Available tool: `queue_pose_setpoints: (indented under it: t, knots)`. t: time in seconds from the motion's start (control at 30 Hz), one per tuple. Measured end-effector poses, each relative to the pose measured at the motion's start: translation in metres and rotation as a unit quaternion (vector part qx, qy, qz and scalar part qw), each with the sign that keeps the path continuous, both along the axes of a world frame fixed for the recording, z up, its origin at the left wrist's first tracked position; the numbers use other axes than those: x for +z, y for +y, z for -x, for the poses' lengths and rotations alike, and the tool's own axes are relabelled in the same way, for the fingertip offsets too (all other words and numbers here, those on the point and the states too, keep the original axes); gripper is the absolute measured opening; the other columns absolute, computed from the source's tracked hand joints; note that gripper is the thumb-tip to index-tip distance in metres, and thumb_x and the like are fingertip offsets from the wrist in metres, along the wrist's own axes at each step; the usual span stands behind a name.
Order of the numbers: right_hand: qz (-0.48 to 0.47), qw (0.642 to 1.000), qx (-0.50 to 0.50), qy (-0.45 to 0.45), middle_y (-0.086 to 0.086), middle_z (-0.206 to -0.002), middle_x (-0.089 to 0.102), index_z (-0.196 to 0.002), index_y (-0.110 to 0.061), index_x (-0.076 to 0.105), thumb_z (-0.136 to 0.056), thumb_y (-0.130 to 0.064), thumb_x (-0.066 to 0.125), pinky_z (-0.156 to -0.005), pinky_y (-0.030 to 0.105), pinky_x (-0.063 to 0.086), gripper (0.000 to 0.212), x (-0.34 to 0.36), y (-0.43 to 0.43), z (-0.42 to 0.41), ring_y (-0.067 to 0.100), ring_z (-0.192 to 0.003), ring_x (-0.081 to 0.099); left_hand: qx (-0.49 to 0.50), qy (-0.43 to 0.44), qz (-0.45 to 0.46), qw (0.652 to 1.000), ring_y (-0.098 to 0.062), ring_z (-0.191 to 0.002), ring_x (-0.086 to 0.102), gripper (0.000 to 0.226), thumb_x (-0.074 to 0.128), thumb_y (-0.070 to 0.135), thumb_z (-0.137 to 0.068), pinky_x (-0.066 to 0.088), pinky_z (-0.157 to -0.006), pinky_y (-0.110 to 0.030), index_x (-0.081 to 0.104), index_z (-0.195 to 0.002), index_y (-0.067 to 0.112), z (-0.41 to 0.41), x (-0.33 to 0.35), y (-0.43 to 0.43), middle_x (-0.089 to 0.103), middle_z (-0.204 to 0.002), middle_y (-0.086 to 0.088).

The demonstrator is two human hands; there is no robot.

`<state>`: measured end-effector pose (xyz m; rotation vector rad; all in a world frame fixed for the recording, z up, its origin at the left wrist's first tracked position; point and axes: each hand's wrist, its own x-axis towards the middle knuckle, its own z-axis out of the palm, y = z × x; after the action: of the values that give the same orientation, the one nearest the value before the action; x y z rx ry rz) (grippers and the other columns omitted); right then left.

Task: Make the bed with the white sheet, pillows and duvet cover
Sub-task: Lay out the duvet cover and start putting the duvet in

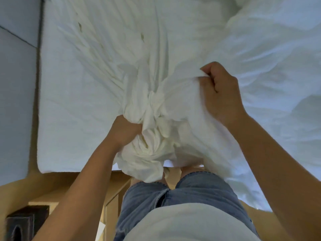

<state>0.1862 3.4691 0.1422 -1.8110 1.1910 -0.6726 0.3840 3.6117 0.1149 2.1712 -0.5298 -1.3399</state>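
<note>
White sheet (152, 119) bunched in both hands; no legible writing.

White sheet (107, 54), apparently white duvet (260, 49), faded blue denim shorts (191, 192).

Dim, bluish cast at right; soft blur; wide-angle edge bending.

White sheet (149, 105) lies rumpled across the bed (69, 105), creases fanning out from a twisted bunch at the near edge, where that bunch spills over the side. The puffy white duvet (271, 54) is heaped on the right, its near corner lifted.
</note>
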Motion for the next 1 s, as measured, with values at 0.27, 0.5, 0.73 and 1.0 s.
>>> queue_pose_setpoints:
  t: [0.27, 0.5, 0.73, 1.0]
  knots:
    - [0.086, 0.985, 0.137, -0.057, -0.012, -0.062, 0.047, -0.083, -0.019, 0.049, -0.094, -0.016, 0.045, -0.055, 0.014, 0.035, 0.012, 0.084, 0.042, -0.118, 0.0, -0.06, 0.049, 0.161, -0.028, 0.046, 0.985, -0.017, -0.059, 0.068, 0.016, 0.069, 0.001, -0.071, 0.05, -0.046, -0.023, 0.066, -0.079, 0.015, -0.092, 0.056, 0.062, 0.07, -0.071, 0.0]
    - [-0.097, 0.962, 0.252, 0.041, -0.012, -0.089, 0.06, -0.124, -0.035, 0.041, -0.091, -0.039, 0.046, -0.074, 0.026, 0.041, 0.034, 0.051, 0.107, -0.196, 0.006, -0.076, 0.055, 0.249, 0.051, 0.099, 0.962, -0.014, -0.049, 0.066, 0.015, 0.06, 0.003, -0.082, 0.047, -0.039, -0.02, 0.067, -0.076, 0.014, -0.143, 0.072, 0.103, 0.069, -0.057, -0.001]
    - [-0.042, 0.93, 0.328, 0.16, -0.001, -0.123, 0.046, -0.136, -0.033, 0.041, -0.09, -0.048, 0.054, -0.086, 0.023, 0.036, 0.05, 0.031, 0.138, -0.234, 0.016, -0.108, 0.051, 0.258, 0.136, 0.13, 0.948, -0.019, -0.065, 0.071, 0.024, 0.072, 0.014, -0.064, 0.052, -0.049, -0.024, 0.068, -0.088, 0.012, -0.158, 0.051, 0.116, 0.073, -0.069, -0.002]
    - [0.273, 0.864, 0.276, 0.32, 0.024, -0.123, 0.052, -0.105, -0.008, 0.066, -0.073, -0.006, 0.07, -0.068, 0.034, 0.044, 0.033, 0.022, 0.144, -0.243, 0.038, -0.098, 0.055, 0.256, 0.212, 0.133, 0.934, -0.024, -0.077, 0.071, 0.05, 0.071, 0.017, -0.05, 0.055, -0.065, -0.031, 0.068, -0.098, 0.009, -0.171, 0.043, 0.119, 0.074, -0.086, -0.008]
